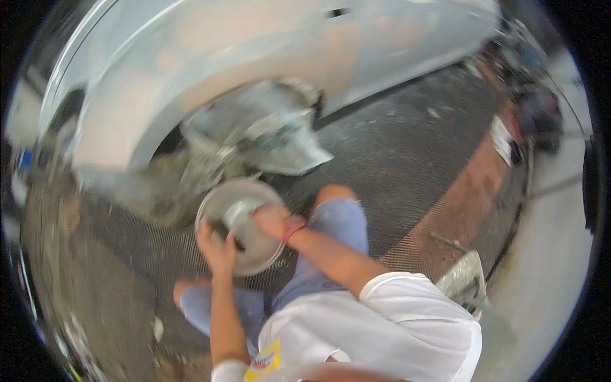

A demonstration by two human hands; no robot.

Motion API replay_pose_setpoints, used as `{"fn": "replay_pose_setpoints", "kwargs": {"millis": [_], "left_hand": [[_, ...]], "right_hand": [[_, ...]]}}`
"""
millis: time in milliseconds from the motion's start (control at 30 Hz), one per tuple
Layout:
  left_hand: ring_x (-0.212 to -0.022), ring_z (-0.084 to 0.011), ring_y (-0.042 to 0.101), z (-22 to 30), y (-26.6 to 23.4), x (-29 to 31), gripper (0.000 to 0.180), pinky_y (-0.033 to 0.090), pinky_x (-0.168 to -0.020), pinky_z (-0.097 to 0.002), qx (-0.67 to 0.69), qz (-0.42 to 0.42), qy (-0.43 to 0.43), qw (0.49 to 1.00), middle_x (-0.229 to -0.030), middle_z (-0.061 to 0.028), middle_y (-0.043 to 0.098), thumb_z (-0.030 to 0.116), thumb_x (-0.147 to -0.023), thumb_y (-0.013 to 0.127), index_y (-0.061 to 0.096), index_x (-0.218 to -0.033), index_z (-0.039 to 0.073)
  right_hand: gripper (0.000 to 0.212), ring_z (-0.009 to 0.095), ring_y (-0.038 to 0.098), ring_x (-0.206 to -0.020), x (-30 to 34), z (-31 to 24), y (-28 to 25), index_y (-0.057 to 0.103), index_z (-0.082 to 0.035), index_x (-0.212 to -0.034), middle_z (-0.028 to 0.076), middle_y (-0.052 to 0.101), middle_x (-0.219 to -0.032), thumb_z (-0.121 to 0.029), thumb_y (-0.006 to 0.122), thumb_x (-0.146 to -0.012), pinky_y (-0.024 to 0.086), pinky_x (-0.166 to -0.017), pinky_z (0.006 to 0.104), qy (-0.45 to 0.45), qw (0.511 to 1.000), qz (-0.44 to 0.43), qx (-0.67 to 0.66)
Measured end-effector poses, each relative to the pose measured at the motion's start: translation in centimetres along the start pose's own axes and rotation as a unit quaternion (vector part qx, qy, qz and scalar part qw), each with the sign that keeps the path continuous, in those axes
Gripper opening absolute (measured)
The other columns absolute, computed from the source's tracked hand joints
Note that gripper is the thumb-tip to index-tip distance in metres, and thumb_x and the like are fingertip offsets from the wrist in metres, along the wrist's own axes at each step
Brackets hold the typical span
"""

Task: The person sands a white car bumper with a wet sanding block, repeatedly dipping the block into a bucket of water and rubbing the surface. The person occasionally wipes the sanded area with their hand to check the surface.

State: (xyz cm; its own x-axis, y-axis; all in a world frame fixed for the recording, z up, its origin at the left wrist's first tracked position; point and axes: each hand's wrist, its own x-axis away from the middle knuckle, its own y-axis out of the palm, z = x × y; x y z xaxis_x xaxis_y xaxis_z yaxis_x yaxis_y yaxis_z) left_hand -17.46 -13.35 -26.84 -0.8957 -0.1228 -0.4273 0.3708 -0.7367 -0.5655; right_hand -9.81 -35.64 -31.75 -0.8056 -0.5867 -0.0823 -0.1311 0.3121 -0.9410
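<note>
A pale grey round bucket [261, 253] stands on the floor between my bent knees, and its inside looks whitish and wet. My left hand [217, 248] is over the bucket's near left side, thumb and fingers curled about a small dark piece [221, 229]; blur hides its exact kind. Within the bucket's right half, my right hand [270, 220] reaches in with a red band [293, 228] on the wrist. Its fingers are smeared by motion, so whether they grip anything does not show.
A car body [254, 48] with pale grey and peach patches spans the far side. Crumpled plastic sheeting [280, 143] covers its wheel. A reddish floor strip [455, 197] runs along the right, near a pale greenish object [463, 280] with a rod. Further back right lies a dark bundle [538, 118].
</note>
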Motion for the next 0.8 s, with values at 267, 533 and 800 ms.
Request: {"fn": "replay_pose_setpoints", "kwargs": {"millis": [267,533,800], "left_hand": [[-0.143,-0.0459,0.056,1.4,-1.2,-0.3,0.092,0.035,-0.132,-0.0627,-0.225,-0.070,-0.049,0.971,-0.146,-0.0240,0.061,0.028,-0.089,0.093,0.050,-0.170,0.018],[-0.143,-0.0437,0.057,-0.6,-0.7,0.9,0.093,0.027,-0.136,-0.0678,-0.168,0.030,-0.079,0.982,-0.147,-0.0229,0.060,0.030,-0.090,0.092,0.049,-0.172,0.020],[-0.140,-0.0474,0.060,-1.3,-0.1,1.3,0.090,0.027,-0.135,-0.0728,-0.141,0.019,-0.130,0.981,-0.147,-0.0244,0.060,0.027,-0.097,0.084,0.041,-0.177,0.027]], "right_hand": [[0.028,0.034,0.083,-0.098,-0.6,-0.2,-2.4,0.081,-0.009,-0.119,0.017,0.084,-0.106,-0.021,0.074,-0.095,0.065,-0.086,0.0497,0.021,0.999,-0.042,0.026],[0.040,0.036,0.081,-0.118,-6.0,0.1,1.9,0.079,-0.012,-0.138,0.019,0.083,-0.129,-0.032,0.075,-0.103,0.062,-0.098,0.0488,0.116,0.963,-0.159,-0.185],[0.033,0.026,0.069,-0.089,-10.4,1.6,20.4,0.073,-0.009,-0.131,0.008,0.074,-0.104,-0.035,0.064,-0.113,0.058,-0.079,0.0464,0.532,0.403,-0.020,-0.744]]}}
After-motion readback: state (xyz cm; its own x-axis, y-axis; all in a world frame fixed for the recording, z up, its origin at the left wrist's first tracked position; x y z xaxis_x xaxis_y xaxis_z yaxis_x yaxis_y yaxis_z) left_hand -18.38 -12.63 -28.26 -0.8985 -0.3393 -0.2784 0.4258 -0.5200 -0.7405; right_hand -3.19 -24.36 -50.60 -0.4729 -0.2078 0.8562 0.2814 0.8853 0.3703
